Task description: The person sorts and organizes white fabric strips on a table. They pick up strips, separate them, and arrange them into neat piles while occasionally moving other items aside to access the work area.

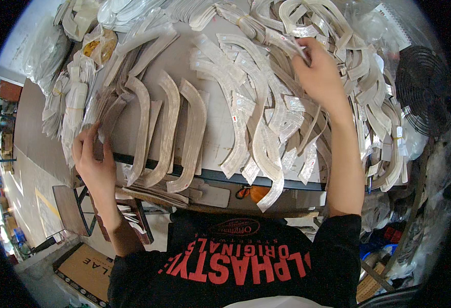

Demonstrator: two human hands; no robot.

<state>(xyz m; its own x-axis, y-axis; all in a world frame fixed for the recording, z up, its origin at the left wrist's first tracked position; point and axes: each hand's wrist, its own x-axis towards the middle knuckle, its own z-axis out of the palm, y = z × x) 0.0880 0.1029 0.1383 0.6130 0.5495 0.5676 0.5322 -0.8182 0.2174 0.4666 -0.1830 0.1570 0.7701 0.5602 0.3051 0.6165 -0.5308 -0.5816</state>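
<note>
At the table's left front, my left hand (94, 156) has its fingers curled round the lower end of a curved grey-beige strip (113, 115); the thumb stays a little apart from the fingers. Toward the far right, my right hand (315, 69) pinches a pale strip (287, 43) between thumb and fingers. Between my hands several curved strips (187, 136) stand side by side in small stacks. Right of them lies a loose, overlapping heap of shiny pale strips (256, 118) with small labels, one hanging over the front edge.
Tied bundles of strips (75, 97) lie along the left, beside clear plastic bags (46, 49). More looped strips (379, 110) pile up at the right near a black round fan grille (423, 90). A brown stool (71, 209) and a cardboard box (84, 272) stand below the table's left.
</note>
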